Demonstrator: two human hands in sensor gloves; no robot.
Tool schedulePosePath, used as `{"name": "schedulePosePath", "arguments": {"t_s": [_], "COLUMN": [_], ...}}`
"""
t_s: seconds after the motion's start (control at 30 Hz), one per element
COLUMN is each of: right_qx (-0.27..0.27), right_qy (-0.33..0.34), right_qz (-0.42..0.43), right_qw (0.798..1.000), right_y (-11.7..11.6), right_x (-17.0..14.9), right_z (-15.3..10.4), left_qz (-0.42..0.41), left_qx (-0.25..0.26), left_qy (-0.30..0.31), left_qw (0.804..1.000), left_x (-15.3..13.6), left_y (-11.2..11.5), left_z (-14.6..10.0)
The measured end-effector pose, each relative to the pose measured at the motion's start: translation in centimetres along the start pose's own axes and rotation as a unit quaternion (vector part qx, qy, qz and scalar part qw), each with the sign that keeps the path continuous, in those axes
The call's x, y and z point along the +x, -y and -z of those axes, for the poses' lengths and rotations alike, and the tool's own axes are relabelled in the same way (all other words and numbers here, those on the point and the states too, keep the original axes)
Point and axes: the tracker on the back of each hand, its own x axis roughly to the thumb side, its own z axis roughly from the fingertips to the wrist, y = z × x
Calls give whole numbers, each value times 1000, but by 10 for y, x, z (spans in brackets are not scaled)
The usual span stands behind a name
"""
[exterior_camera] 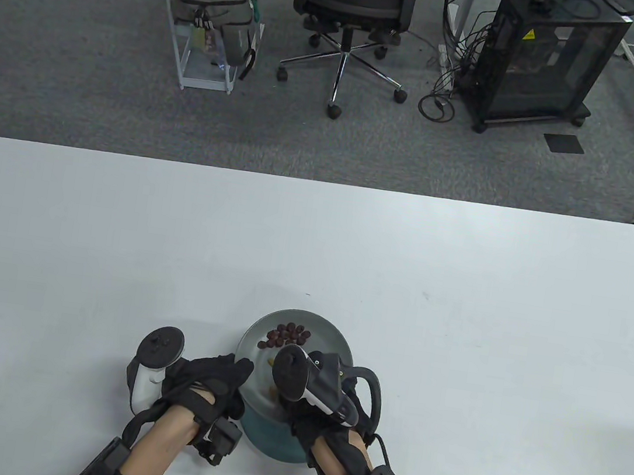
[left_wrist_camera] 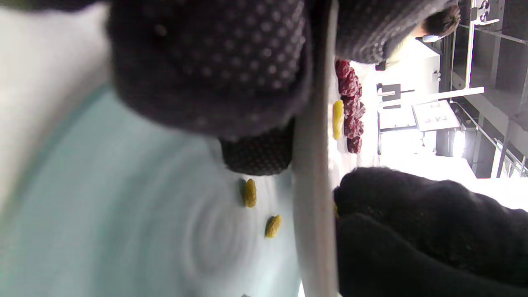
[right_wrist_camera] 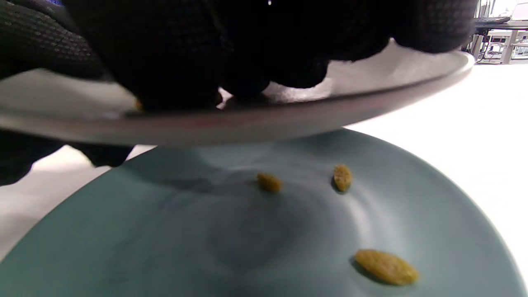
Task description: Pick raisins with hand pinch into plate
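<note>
My left hand (exterior_camera: 214,379) grips the left rim of a grey plate (exterior_camera: 333,331) and holds it tilted above a teal plate (exterior_camera: 270,446). Its fingers (left_wrist_camera: 206,62) lie under the rim. The grey plate carries several dark red pieces (exterior_camera: 288,334) and a yellow raisin (left_wrist_camera: 338,119). My right hand (exterior_camera: 306,421), mostly under its tracker, reaches down onto the grey plate. Its bunched fingertips (right_wrist_camera: 198,97) press on the plate, with a bit of yellow raisin showing at them. Three yellow raisins (right_wrist_camera: 342,177) lie in the teal plate (right_wrist_camera: 123,231).
Both plates sit near the front edge of the white table (exterior_camera: 464,282). An office chair (exterior_camera: 351,12), a bag rack (exterior_camera: 211,22) and a black cabinet (exterior_camera: 545,57) stand on the floor beyond the far edge.
</note>
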Motion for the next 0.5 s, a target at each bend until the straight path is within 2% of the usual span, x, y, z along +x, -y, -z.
{"name": "schedulePosePath", "arguments": {"t_s": [0.5], "right_qx": [3], "right_qy": [3], "right_qz": [-14], "right_qw": [1000], "right_y": [-4], "right_x": [5], "right_z": [2], "left_qz": [-4], "left_qx": [-12], "left_qy": [-4], "left_qw": [1000], "left_x": [0], "left_y": [1], "left_z": [0]}}
